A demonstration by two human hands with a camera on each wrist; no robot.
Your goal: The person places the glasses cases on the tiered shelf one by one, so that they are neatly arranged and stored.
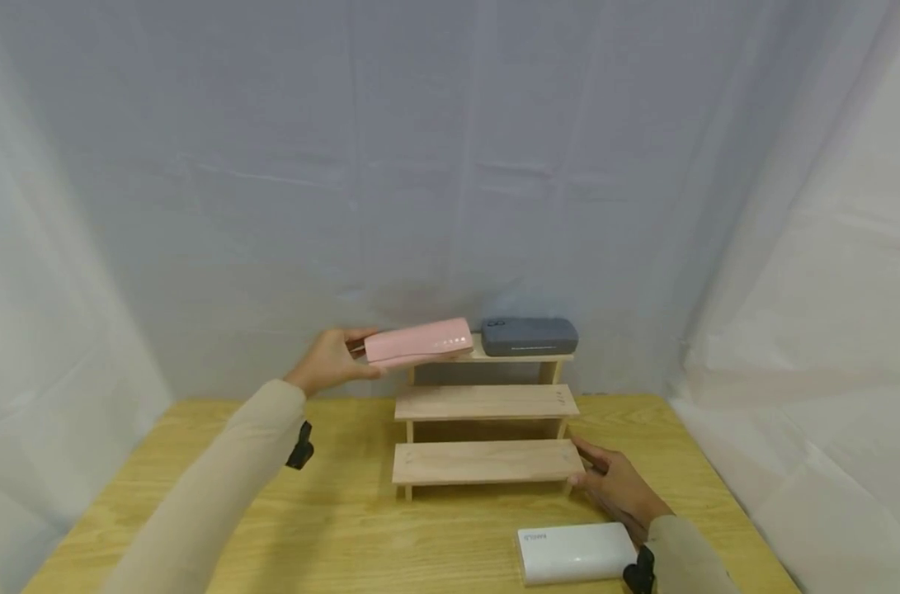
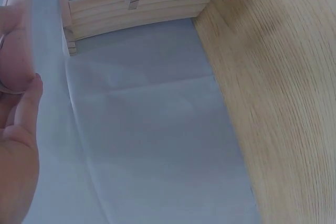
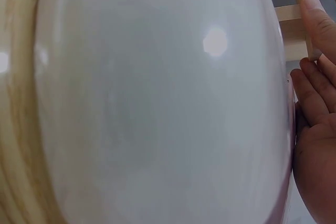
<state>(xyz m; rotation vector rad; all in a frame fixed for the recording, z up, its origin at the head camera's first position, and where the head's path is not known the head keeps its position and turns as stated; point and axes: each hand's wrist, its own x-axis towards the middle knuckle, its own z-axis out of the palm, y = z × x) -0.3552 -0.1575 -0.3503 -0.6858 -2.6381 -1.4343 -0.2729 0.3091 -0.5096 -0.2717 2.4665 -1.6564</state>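
A: What does the left hand (image 1: pixel 331 361) have?
B: A glossy, pale-pink, oblong case (image 1: pixel 418 342). Its left end is clamped between the thumb below and the fingers above.
A: Where is that, going by the stepped, three-tier stand of pale bare wood (image 1: pixel 487 403)?
B: At the stand's upper left. The case tilts, right end higher, and that end overlaps the left part of the top tier in the head view. I can't tell whether they touch.
A: And the right hand (image 1: pixel 620 487)?
B: At the stand's lower right corner, thumb and fingers pinching the right end of the bottom tier. The right wrist view shows the thumb on the wood's edge, with the other fingers close together.
A: Anything else on the stand?
B: A blue-grey, oblong case with rounded edges (image 1: pixel 530 336), lying on the right part of the top tier.
A: And in front of the stand?
B: A shiny white, rounded rectangular case (image 1: pixel 579 553), towards its right, flat on the yellowish wood-grain table (image 1: pixel 346 511). Behind the stand hangs a creased grey cloth (image 1: pixel 450 165).
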